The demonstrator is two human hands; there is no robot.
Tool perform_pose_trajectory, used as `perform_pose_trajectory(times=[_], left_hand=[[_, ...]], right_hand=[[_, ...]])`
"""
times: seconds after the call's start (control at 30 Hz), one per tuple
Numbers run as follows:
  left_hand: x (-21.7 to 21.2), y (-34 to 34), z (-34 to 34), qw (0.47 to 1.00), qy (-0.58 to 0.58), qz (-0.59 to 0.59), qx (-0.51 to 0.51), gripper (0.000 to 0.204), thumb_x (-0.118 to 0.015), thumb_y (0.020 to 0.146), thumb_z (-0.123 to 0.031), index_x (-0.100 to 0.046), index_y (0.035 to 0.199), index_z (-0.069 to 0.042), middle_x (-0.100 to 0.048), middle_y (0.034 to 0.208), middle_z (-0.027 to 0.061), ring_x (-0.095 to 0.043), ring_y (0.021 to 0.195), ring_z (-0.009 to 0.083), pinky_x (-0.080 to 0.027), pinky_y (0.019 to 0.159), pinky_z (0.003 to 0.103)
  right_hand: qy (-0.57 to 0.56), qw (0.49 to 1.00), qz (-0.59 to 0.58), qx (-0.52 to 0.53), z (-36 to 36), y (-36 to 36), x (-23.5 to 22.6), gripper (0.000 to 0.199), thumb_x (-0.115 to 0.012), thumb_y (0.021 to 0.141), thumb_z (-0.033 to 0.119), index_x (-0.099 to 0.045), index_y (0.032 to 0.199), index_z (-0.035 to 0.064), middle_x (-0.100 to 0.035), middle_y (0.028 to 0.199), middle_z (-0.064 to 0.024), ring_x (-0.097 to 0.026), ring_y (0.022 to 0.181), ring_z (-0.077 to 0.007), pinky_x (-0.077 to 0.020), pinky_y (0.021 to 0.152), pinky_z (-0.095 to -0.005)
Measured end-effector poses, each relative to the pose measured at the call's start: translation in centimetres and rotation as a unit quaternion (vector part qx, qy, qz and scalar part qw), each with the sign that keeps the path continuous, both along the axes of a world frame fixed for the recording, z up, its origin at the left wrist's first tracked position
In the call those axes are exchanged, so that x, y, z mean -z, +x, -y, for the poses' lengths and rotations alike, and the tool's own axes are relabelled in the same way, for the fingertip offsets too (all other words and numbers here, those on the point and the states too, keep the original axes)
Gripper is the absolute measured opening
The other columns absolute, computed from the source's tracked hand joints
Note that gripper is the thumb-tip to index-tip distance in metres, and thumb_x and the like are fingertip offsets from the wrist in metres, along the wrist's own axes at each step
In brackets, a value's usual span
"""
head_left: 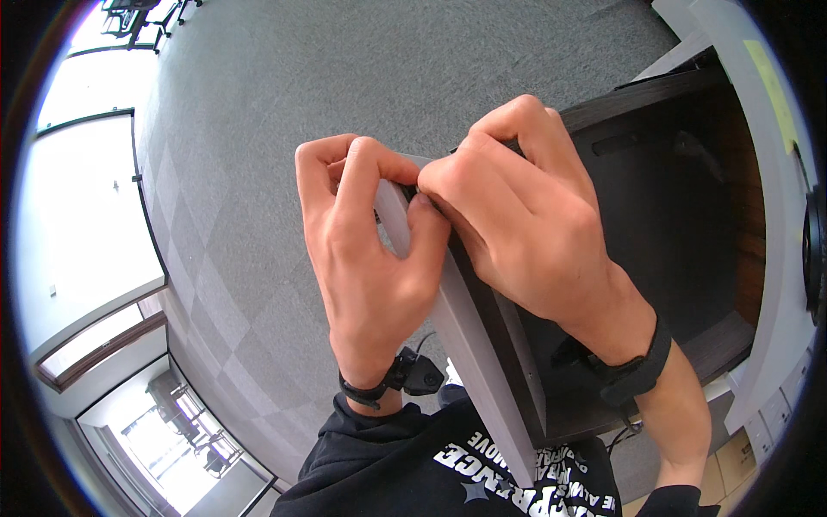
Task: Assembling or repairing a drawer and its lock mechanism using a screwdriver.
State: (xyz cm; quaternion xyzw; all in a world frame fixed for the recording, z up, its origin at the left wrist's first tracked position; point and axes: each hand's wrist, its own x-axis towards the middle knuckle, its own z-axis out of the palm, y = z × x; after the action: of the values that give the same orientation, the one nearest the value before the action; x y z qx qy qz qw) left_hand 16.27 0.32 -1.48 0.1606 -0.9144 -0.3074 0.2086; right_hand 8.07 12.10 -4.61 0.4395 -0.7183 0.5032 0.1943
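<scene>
Gripping: both hands meet at the top corner of a grey panel (469,345).
Left hand (366,250): fingers curled over the panel's edge, thumb pressed to its face.
Right hand (525,215): fingertips pinching a small dark part, too hidden to identify, at that corner.
Panel: tilted, edge-on, beside a dark cabinet (680,198).
Floor: grey carpet (345,77).
</scene>
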Motion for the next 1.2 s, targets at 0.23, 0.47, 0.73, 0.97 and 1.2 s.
perform_pose_trajectory(times=[0.23, 0.47, 0.73, 0.97, 1.2], left_hand=[[0.2, 0.1, 0.6, 1.000, -0.013, -0.007, 0.020, 0.016, -0.066, 0.072, -0.002, -0.061, 0.087, 0.000, -0.049, 0.098, 0.0145, -0.055, 0.087, 0.0289, -0.046, 0.076, 0.041], [0.0, 0.2, 0.8, 1.000, -0.017, 0.000, 0.022, 0.016, -0.064, 0.071, -0.001, -0.061, 0.087, 0.000, -0.049, 0.098, 0.0147, -0.055, 0.087, 0.0286, -0.046, 0.076, 0.041], [-0.3, 0.1, 0.8, 0.999, -0.025, -0.003, 0.023, 0.017, -0.062, 0.068, -0.001, -0.061, 0.086, 0.000, -0.049, 0.095, 0.0151, -0.054, 0.089, 0.0284, -0.045, 0.077, 0.039], [-0.1, 0.1, 1.1, 0.999, -0.027, -0.014, 0.036, 0.016, -0.061, 0.069, 0.000, -0.061, 0.084, 0.000, -0.050, 0.093, 0.0154, -0.054, 0.089, 0.0288, -0.045, 0.077, 0.039], [-0.3, -0.1, 1.1, 1.000, -0.004, -0.011, 0.024, 0.014, -0.063, 0.072, -0.001, -0.062, 0.086, 0.001, -0.050, 0.094, 0.0149, -0.054, 0.086, 0.0282, -0.044, 0.076, 0.038]], right_hand=[[-0.010, 0.999, 0.035, -0.009, -0.2, 0.8, 0.3, 0.029, -0.080, 0.067, -0.009, -0.073, 0.092, 0.0017, -0.064, 0.079, -0.0054, -0.062, 0.082, -0.0236, -0.0505, 0.066, -0.0307], [-0.035, 0.994, 0.099, 0.005, 0.0, 1.3, 0.2, 0.033, -0.079, 0.065, -0.013, -0.073, 0.093, 0.0031, -0.065, 0.079, -0.0052, -0.060, 0.084, -0.0241, -0.0496, 0.067, -0.0315], [-0.047, 0.991, 0.125, 0.002, 0.6, 1.4, 0.5, 0.030, -0.076, 0.064, -0.015, -0.067, 0.084, 0.0062, -0.064, 0.079, -0.0038, -0.054, 0.087, -0.0252, -0.0460, 0.072, -0.0330], [-0.030, 0.993, 0.113, -0.016, 0.1, 1.3, 0.7, 0.029, -0.076, 0.065, -0.015, -0.068, 0.085, 0.0055, -0.068, 0.080, -0.0033, -0.058, 0.087, -0.0251, -0.0475, 0.073, -0.0326], [-0.063, 0.986, 0.150, -0.035, 0.2, 0.7, 0.6, 0.027, -0.076, 0.067, -0.014, -0.070, 0.086, 0.0047, -0.071, 0.086, -0.0044, -0.062, 0.089, -0.0238, -0.0518, 0.076, -0.0313]])
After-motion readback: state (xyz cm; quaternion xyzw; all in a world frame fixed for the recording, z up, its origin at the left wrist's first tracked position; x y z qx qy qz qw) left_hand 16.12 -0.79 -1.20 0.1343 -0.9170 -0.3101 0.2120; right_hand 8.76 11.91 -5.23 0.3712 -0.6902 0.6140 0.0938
